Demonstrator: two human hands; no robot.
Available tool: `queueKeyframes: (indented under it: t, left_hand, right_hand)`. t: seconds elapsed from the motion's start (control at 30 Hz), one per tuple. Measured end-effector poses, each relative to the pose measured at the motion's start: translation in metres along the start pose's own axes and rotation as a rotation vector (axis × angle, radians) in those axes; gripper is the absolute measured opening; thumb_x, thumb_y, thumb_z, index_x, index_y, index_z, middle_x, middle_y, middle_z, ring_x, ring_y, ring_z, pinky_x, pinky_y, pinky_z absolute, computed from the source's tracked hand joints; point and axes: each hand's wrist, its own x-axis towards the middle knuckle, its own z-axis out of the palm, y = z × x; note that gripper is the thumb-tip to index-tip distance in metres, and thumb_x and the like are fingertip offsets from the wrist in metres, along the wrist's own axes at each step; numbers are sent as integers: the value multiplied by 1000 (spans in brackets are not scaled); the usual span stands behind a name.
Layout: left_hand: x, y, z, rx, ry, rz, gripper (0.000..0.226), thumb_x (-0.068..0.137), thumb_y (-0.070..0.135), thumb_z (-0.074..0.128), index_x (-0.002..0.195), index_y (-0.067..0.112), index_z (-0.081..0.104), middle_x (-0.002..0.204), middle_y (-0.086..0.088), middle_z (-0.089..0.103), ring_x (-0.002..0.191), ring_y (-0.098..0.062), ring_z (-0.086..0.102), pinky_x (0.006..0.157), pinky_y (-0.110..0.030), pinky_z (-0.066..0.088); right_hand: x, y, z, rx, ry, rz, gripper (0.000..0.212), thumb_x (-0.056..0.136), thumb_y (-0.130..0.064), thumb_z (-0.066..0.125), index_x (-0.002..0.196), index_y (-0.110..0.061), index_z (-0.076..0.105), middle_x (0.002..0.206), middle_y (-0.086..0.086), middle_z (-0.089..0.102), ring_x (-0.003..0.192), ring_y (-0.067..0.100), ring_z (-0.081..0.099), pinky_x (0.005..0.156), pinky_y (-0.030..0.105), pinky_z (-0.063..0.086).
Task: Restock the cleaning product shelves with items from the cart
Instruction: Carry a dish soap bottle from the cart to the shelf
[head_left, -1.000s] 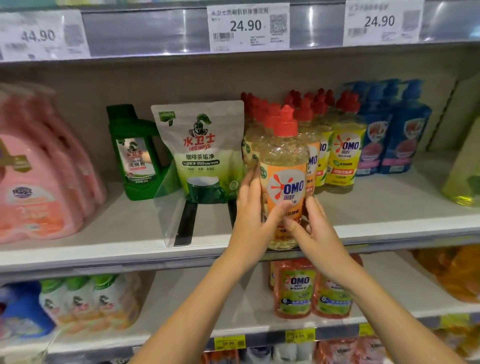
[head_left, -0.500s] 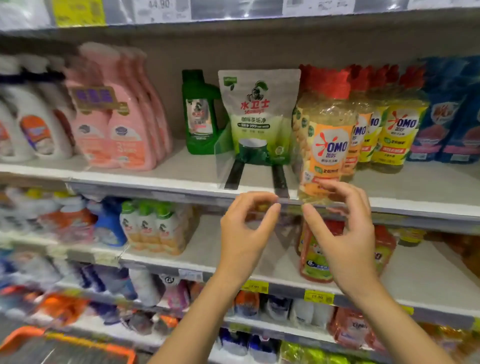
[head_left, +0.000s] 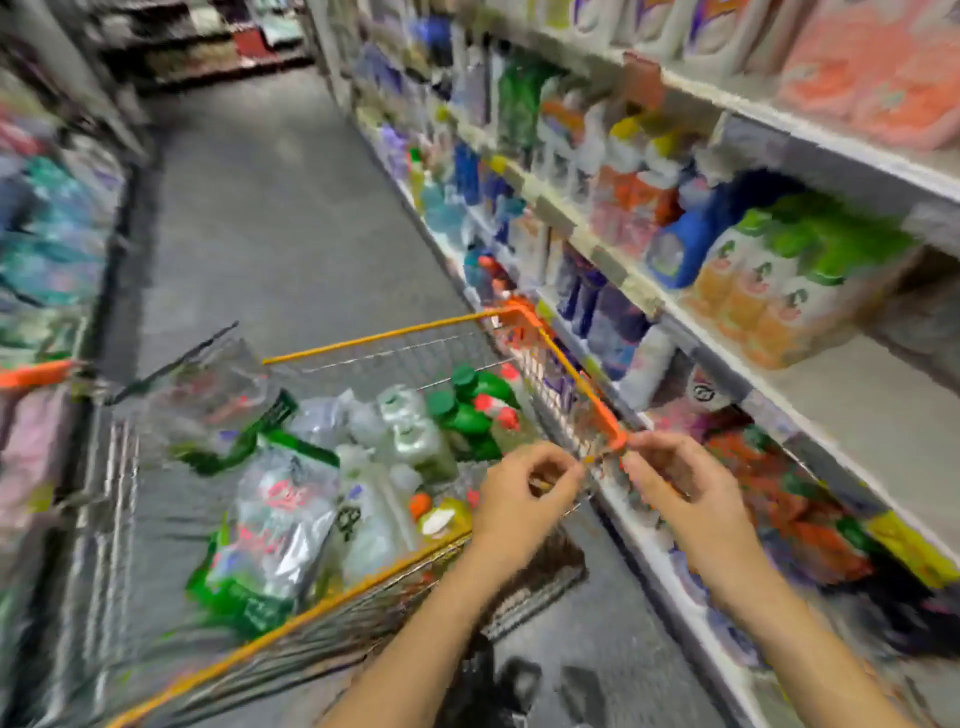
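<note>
The view is blurred by motion. A wire cart (head_left: 395, 332) with an orange rim stands in the aisle at lower left. It holds several refill pouches (head_left: 280, 519), pale bottles (head_left: 410, 431) and green-capped bottles (head_left: 467, 410). My left hand (head_left: 519, 499) and my right hand (head_left: 691, 493) hover side by side over the cart's near right corner, fingers loosely curled, holding nothing. The cleaning product shelves (head_left: 810, 384) run along the right, stocked with orange, green and blue bottles.
The grey aisle floor (head_left: 270, 218) stretches ahead past the cart. Another shelf row (head_left: 47, 249) lines the left side. Pink bottles (head_left: 883, 67) sit on the upper right shelf. A dark shoe (head_left: 514, 680) shows below my arms.
My head has swung left and down from the shelf to the cart. Both hands let go of the OMO bottle, left the shelf edge and now hang empty over the cart.
</note>
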Motion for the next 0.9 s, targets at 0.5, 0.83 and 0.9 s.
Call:
queueKeyframes:
  t: [0.5, 0.83, 0.9]
  left_hand:
    - [-2, -167, -130, 149, 158, -398, 31, 98, 9, 50, 129, 7, 53, 128, -9, 58, 117, -20, 54, 99, -33, 44]
    - [19, -206, -126, 128, 34, -535, 34, 98, 10, 44, 131, 13, 50, 132, -8, 54, 118, -20, 52, 101, -38, 43]
    - [22, -210, -128, 108, 38, -545, 32, 98, 10, 44, 129, 14, 52, 131, -7, 54, 118, -20, 52, 102, -38, 42]
  right_hand:
    - [121, 164, 188, -740, -705, 204, 40, 77, -14, 78, 112, -12, 59, 107, 11, 59, 96, 27, 57, 77, 32, 42]
    - [118, 234, 258, -1040, -1207, 357, 58, 89, 1, 53, 139, -23, 39, 127, 18, 53, 104, 35, 57, 75, 37, 45]
    - [118, 235, 262, -998, -1249, 369, 58, 88, -4, 58, 140, -24, 41, 126, 18, 55, 101, 31, 57, 76, 37, 48]
